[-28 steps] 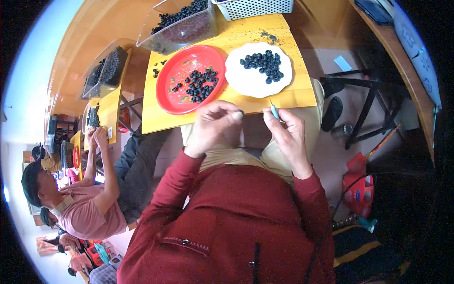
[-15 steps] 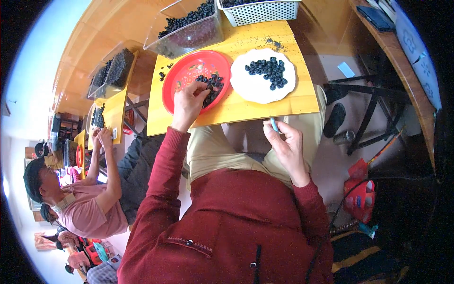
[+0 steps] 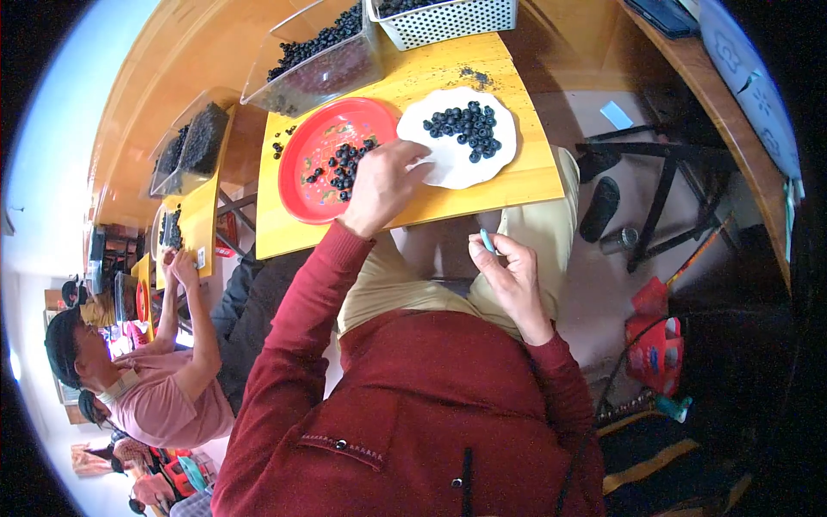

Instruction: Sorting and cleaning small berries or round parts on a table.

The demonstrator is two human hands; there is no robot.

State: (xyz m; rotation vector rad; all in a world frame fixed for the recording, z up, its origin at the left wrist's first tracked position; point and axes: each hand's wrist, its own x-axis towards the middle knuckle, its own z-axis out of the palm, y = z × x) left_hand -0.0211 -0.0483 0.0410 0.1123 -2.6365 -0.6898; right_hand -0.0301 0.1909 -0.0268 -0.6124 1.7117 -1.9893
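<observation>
A red plate with a printed pattern holds a cluster of dark round berries that look like blueberries. To its right, a white scalloped plate bears more of these berries on its far half. My left hand is over the gap between the plates, fingertips drawn together at the white plate's left edge. Whatever lies in that pinch is hidden. Near the table's front edge, my right hand grips a slim light-blue tool between thumb and fingers; its tip points up.
Behind the plates stand a clear plastic bin and a white perforated basket, both with berries. Loose berries and dark crumbs lie on the yellow table. At left, another person works at a similar table.
My left hand has moved right, from the berries in the red plate to the white plate's edge. A few berries in the red plate now lie apart. My right hand keeps the blue tool.
</observation>
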